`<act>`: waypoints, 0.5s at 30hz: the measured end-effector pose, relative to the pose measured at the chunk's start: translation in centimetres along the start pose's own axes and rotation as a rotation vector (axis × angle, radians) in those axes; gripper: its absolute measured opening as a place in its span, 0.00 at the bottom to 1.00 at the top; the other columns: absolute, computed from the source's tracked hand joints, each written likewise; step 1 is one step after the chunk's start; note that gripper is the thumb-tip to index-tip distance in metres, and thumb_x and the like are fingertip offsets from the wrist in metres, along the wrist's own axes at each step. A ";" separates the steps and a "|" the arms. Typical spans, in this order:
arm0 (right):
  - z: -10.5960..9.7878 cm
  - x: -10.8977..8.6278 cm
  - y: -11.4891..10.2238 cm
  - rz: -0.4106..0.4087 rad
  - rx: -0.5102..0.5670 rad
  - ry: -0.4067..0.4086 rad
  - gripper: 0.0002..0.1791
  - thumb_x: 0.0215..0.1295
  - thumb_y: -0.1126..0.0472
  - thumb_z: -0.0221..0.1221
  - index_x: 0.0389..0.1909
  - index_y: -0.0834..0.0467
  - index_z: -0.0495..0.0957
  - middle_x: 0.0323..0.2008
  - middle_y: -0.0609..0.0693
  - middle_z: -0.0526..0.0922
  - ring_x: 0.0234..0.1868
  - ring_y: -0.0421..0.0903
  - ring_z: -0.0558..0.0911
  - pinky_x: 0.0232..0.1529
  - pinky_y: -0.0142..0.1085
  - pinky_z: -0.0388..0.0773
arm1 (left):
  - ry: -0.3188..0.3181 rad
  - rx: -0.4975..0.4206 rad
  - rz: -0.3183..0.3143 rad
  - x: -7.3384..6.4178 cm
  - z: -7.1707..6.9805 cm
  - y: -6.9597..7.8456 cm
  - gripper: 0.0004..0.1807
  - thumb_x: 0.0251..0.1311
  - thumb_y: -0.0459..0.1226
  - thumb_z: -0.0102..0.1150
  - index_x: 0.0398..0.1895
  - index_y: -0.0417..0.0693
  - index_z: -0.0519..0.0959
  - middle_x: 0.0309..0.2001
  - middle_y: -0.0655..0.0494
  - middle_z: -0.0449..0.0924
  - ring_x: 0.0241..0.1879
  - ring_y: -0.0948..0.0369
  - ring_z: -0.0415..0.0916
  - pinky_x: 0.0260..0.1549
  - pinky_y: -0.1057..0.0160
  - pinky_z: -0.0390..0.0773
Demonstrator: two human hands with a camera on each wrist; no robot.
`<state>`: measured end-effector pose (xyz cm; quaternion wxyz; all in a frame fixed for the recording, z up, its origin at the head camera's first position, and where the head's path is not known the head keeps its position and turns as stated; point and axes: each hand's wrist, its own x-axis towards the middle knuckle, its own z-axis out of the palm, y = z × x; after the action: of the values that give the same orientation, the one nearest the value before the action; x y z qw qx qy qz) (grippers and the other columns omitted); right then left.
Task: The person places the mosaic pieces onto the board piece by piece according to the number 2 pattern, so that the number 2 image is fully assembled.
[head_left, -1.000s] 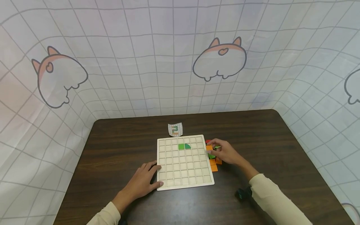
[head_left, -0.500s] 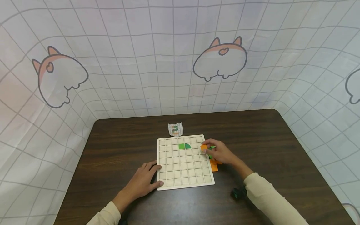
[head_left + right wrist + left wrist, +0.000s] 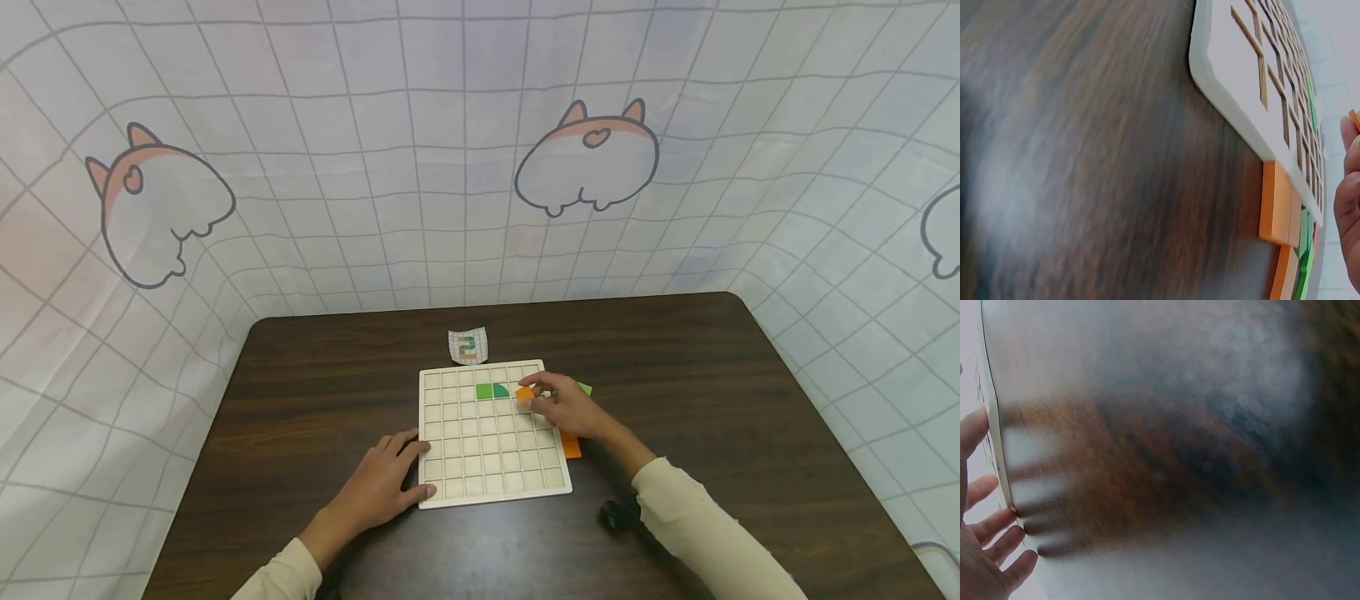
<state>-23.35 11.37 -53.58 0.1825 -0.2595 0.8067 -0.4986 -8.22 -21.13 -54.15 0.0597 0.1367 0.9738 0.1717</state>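
A pale grid board (image 3: 480, 446) lies on the dark table, with a green square tile (image 3: 483, 391) and a dark green quarter-round tile (image 3: 500, 390) in its upper rows. My right hand (image 3: 564, 406) pinches an orange square tile (image 3: 524, 395) over the board, just right of the quarter-round one. In the right wrist view, only a corner of that orange tile shows at the fingertips. My left hand (image 3: 381, 483) rests at the board's left edge, fingers spread, thumb and a fingertip on the rim. The left wrist view shows the fingers (image 3: 999, 526) along that edge.
Several loose orange tiles (image 3: 1277, 203) and green tiles (image 3: 1305, 269) lie against the board's right side, partly hidden by the right hand in the head view. A small printed paper (image 3: 468, 346) lies behind the board. A white gridded curtain (image 3: 420, 167) surrounds the table (image 3: 315, 375).
My right hand has carried the orange tile from the loose tiles leftward over the board, close to the dark green tile. The left hand has stayed in place.
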 end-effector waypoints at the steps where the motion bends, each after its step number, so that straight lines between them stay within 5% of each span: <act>1: 0.1 0.1 0.0 0.000 0.013 -0.005 0.19 0.70 0.63 0.61 0.60 0.64 0.76 0.43 0.58 0.78 0.16 0.38 0.68 0.22 0.30 0.70 | 0.001 0.001 0.000 0.0 0.0 0.0 0.37 0.61 0.60 0.63 0.68 0.51 0.73 0.71 0.46 0.66 0.67 0.46 0.67 0.62 0.40 0.68; 15: 1.7 1.3 -1.5 0.013 0.070 -0.025 0.21 0.71 0.63 0.60 0.62 0.64 0.74 0.44 0.61 0.77 0.16 0.44 0.70 0.22 0.30 0.68 | 0.005 0.001 -0.002 0.0 0.0 0.0 0.36 0.61 0.60 0.63 0.67 0.51 0.73 0.71 0.46 0.66 0.67 0.46 0.67 0.62 0.41 0.69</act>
<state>-23.09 8.84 -52.97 0.2045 -0.2540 0.7882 -0.5220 -8.20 -21.10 -54.18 0.0574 0.1355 0.9741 0.1717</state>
